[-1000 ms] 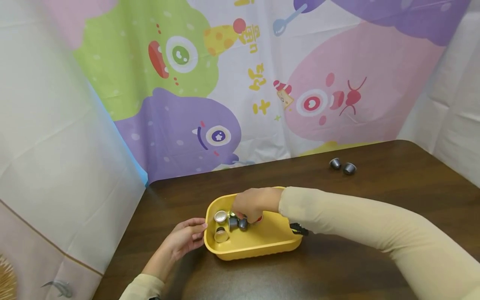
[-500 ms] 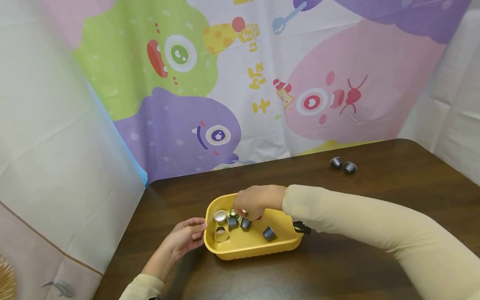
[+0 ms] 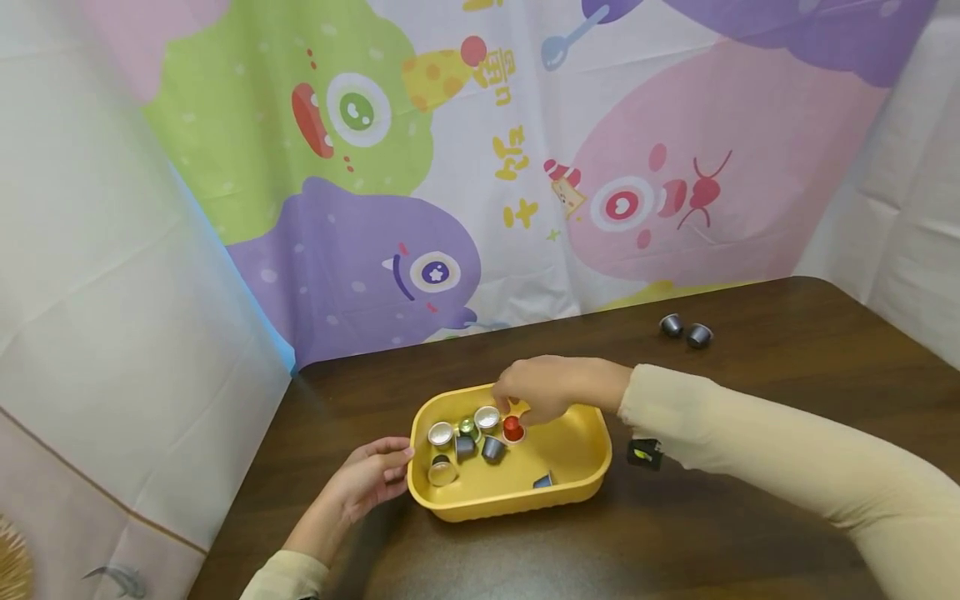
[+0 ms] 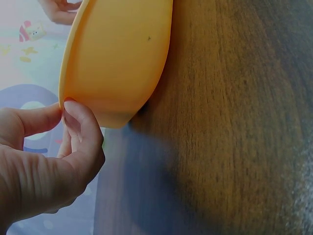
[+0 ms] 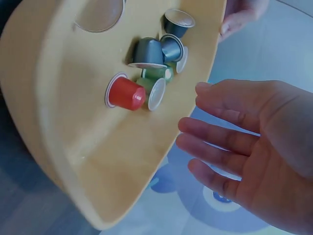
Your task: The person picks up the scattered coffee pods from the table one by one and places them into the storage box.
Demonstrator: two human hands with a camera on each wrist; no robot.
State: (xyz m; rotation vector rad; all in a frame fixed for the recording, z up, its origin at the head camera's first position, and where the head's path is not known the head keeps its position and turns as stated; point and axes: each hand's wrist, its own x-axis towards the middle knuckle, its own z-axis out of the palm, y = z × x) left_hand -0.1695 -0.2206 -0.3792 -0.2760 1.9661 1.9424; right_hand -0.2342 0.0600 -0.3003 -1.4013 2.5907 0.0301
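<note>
My left hand pinches the left end rim of a yellow plastic bin; in the left wrist view the thumb and forefinger meet across that rim. Above the bin's back edge is my right hand, its fingers loosely bent with nothing between them, as the right wrist view confirms. Just below it lies a red coffee capsule. Around the bin's left half are a green capsule, silver-lidded capsules and dark grey ones. A dark blue capsule leans by the front wall, partly hidden.
Two dark grey capsules lie on the brown wooden table toward the back right. Behind the table hangs a printed cloth with cartoon figures. White cloth walls flank both sides.
My right hand has moved right and slightly back, off the capsules, uncovering the red and silver-lidded ones. The dark blue capsule has shifted closer to the front wall. My left hand keeps its place.
</note>
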